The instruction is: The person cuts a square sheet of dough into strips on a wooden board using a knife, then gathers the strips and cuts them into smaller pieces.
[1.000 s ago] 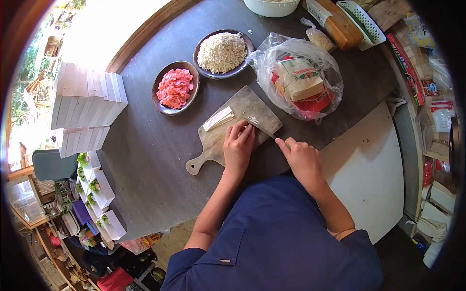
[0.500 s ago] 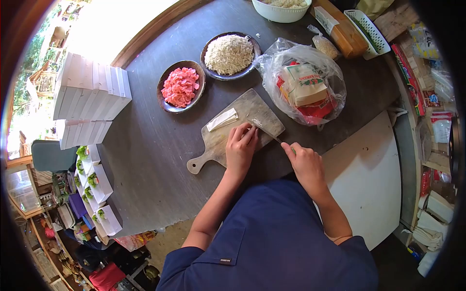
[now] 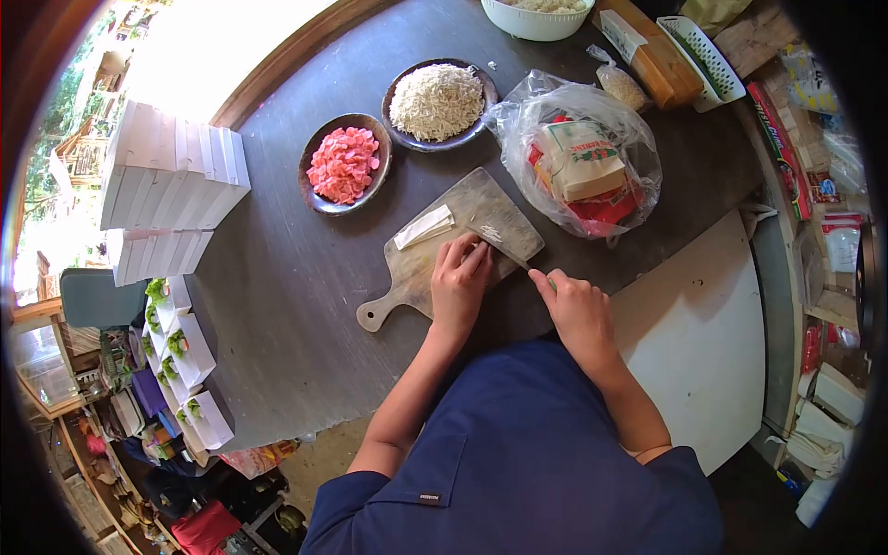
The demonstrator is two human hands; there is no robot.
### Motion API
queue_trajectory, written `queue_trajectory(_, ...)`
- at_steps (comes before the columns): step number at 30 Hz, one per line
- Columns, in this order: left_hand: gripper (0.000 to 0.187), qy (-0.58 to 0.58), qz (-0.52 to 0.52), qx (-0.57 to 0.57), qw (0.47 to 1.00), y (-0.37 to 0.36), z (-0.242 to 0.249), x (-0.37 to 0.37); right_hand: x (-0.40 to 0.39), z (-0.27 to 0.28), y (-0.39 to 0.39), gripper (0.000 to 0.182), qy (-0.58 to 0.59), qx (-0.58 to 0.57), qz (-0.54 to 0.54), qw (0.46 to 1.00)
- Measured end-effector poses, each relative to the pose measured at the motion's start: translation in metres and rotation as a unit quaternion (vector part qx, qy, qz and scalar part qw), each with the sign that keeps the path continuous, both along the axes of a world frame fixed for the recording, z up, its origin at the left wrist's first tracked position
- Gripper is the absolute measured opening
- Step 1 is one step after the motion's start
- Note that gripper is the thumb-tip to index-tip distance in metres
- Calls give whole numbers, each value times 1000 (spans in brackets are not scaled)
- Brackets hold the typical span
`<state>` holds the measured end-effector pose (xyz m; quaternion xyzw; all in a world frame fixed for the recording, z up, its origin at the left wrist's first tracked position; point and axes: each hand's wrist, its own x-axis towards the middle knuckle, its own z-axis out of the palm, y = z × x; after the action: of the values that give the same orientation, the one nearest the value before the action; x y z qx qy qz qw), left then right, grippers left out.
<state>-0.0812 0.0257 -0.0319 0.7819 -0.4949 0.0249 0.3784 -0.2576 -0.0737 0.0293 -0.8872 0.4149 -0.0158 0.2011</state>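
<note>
A worn wooden cutting board (image 3: 412, 268) lies at an angle on the dark table. My left hand (image 3: 460, 277) presses on it with curled fingers; whatever is under the fingertips is hidden. My right hand (image 3: 578, 314) is closed round the green handle of a knife (image 3: 520, 263), whose thin blade rests on the board just beside the left fingertips. Fine white shreds (image 3: 492, 234) lie along the far side of the blade. Left of them on the board sits a small stack of flat white strips (image 3: 425, 228).
Beyond the board stand a bowl of pink slices (image 3: 342, 166) and a bowl of white shreds (image 3: 437, 102). A plastic bag of packets (image 3: 583, 162) lies to the right. White boxes (image 3: 176, 176) are stacked at left, near open boxes with greens (image 3: 190, 351).
My right hand has shifted slightly up and left with the knife. The white shreds beside the blade look a little more spread out. My left hand stays almost in place.
</note>
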Motion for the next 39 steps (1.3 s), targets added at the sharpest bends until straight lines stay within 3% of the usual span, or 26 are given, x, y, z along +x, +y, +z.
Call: queue_trajectory(39,16,-16,6,7,1000,0,0,-1,19,-8,1,54,-20,17,-3,1000)
